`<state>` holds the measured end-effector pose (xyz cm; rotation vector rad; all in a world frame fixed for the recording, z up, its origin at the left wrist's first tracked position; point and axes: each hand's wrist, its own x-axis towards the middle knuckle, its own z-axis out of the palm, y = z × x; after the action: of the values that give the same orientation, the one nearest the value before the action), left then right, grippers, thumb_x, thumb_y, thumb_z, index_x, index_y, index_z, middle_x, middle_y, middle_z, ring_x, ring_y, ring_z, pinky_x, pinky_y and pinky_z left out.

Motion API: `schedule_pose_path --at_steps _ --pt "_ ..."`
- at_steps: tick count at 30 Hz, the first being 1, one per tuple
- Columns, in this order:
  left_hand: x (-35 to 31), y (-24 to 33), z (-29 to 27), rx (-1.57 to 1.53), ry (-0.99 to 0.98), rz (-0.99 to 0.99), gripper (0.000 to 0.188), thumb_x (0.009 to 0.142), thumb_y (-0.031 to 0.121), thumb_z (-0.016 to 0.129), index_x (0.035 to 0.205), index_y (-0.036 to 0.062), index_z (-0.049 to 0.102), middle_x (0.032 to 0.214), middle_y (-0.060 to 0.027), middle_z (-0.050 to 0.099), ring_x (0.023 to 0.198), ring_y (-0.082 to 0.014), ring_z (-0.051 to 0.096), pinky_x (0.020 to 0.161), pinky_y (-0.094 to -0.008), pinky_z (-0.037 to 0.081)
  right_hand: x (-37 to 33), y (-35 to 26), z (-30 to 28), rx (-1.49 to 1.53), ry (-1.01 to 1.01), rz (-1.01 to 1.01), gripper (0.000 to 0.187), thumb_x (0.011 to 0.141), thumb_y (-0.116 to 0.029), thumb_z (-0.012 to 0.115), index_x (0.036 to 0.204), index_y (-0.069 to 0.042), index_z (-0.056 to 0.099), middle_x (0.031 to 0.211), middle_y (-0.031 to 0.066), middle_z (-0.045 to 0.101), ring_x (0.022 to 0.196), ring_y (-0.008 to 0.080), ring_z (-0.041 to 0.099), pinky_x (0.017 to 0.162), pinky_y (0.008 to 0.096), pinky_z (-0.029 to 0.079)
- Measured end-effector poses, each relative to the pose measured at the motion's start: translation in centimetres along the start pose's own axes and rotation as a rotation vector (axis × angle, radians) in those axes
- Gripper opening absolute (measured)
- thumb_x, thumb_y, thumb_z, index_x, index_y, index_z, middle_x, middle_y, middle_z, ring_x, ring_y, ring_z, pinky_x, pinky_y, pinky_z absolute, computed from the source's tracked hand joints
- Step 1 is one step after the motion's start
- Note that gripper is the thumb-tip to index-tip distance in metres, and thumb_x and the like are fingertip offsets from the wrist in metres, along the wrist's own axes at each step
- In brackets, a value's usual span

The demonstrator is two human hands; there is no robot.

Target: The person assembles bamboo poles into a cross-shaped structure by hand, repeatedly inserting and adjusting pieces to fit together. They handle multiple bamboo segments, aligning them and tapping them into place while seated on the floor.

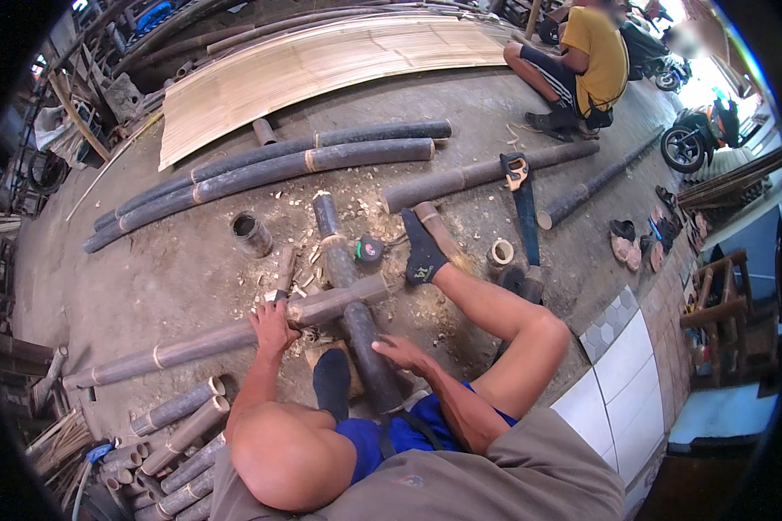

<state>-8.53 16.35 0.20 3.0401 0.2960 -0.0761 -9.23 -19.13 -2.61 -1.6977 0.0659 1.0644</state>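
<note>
A long brown bamboo pole lies across the floor in front of me. My left hand is wrapped over it, left of where it crosses a dark bamboo pole. Just beyond those fingers is a tool with a wooden handle; its lower end is partly hidden by the hand. The dark pole runs from between my legs and continues past the crossing to a cut far end. My right hand rests against its right side, fingers stretched out. A tape measure lies beside its far part.
A handsaw leans across a bamboo pole at right. Two long poles lie ahead, before a woven bamboo panel. Cut bamboo pieces are stacked lower left. A person in yellow squats far right. Chips litter the floor.
</note>
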Motion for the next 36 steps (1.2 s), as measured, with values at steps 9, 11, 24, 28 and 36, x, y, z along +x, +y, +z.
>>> schedule_pose_path --at_steps 9,11,24,28,36 --pt "0.0 -0.3 0.2 -0.034 -0.082 -0.02 0.097 0.055 0.032 0.097 0.143 0.0189 0.058 0.131 -0.0132 0.061 0.13 -0.0386 0.056 0.115 -0.0655 0.032 -0.1 -0.2 0.0 0.064 -0.026 -0.004 0.089 0.097 -0.063 0.069 0.16 -0.004 0.048 0.142 0.0198 0.065 0.122 0.0291 0.065 0.095 0.0413 0.054" --pt "-0.1 -0.4 0.3 -0.071 -0.072 -0.028 0.092 0.057 0.031 0.094 0.141 0.0185 0.058 0.129 -0.0139 0.06 0.13 -0.0391 0.054 0.12 -0.0692 0.028 -0.4 -0.7 0.3 0.081 -0.015 0.009 0.089 0.097 -0.061 0.07 0.159 -0.002 0.048 0.14 0.021 0.066 0.12 0.0291 0.066 0.096 0.0411 0.054" --pt "-0.4 0.0 -0.5 -0.067 -0.083 -0.033 0.093 0.06 0.033 0.095 0.144 0.0192 0.058 0.134 -0.0152 0.061 0.132 -0.0405 0.054 0.119 -0.0695 0.03 -0.5 -0.4 0.2 0.078 -0.013 -0.016 0.077 0.101 -0.053 0.068 0.157 -0.003 0.053 0.13 0.0134 0.07 0.104 0.0212 0.065 0.089 0.0376 0.054" --pt "-0.5 0.2 -0.6 -0.079 -0.058 -0.023 0.093 0.059 0.032 0.094 0.143 0.0182 0.058 0.132 -0.0155 0.061 0.131 -0.0404 0.055 0.118 -0.0695 0.031 -0.4 -0.7 0.0 0.063 -0.025 0.025 0.073 0.102 -0.05 0.067 0.155 -0.002 0.054 0.129 0.0124 0.069 0.102 0.0204 0.064 0.087 0.0374 0.054" --pt "-0.5 0.0 -0.3 -0.075 -0.018 -0.002 0.084 0.058 0.03 0.093 0.134 0.0144 0.062 0.127 -0.0169 0.062 0.126 -0.0403 0.056 0.114 -0.0653 0.033 0.1 0.0 0.1 0.08 -0.002 0.005 0.078 0.101 -0.053 0.069 0.156 -0.001 0.053 0.134 0.0158 0.069 0.109 0.0253 0.065 0.089 0.0409 0.055"
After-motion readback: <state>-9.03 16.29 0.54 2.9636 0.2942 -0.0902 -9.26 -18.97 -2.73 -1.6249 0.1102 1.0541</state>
